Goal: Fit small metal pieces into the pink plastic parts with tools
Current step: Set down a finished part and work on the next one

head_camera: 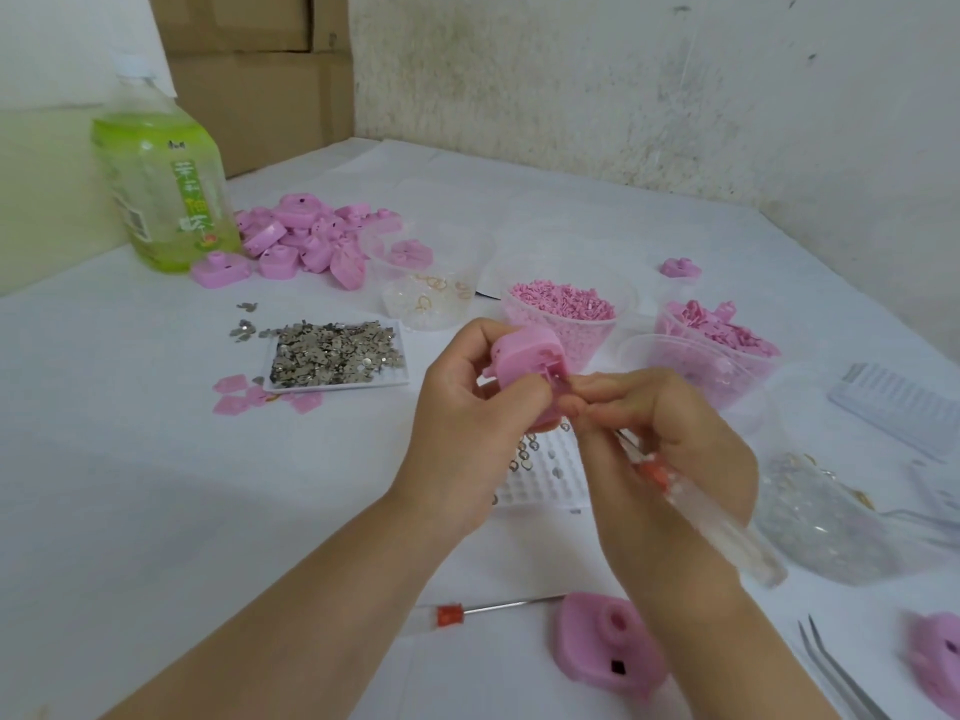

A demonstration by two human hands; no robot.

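Head camera looks down on my two hands meeting over the white table (156, 485). My left hand (467, 407) is clenched round a pink plastic part (524, 350), held up off the table with its open edge turned toward the other hand. My right hand (670, 428) grasps a tool (691, 501) with a clear handle and an orange collar; the handle sticks out toward the lower right, and the fingertips (576, 402) sit right against the part's edge. I cannot tell whether a metal piece is pinched there, it is too small and blurred. Just below the hands lies a white grid tray (540, 480) with a few small metal rings in its pockets. To the left, a white tray (332, 350) is heaped with small grey metal pieces, some spilled beside it, and flat pink pieces (234, 392) lie at its near-left corner. Further back, a pile of pink parts (311, 236) sits next to a green bottle (166, 184). A clear cup (431, 288) holds gold rings, a second cup (561, 309) is full of pink pellets, and a third cup (717, 330) holds pink bits. A lone pink part (679, 267) sits behind those cups. Near me, a second tool (488, 610) lies flat, with another pink part (608, 646) just beside its tip. Tweezers (841, 672) rest at the lower right, near one more pink part (935, 662) at the frame edge.
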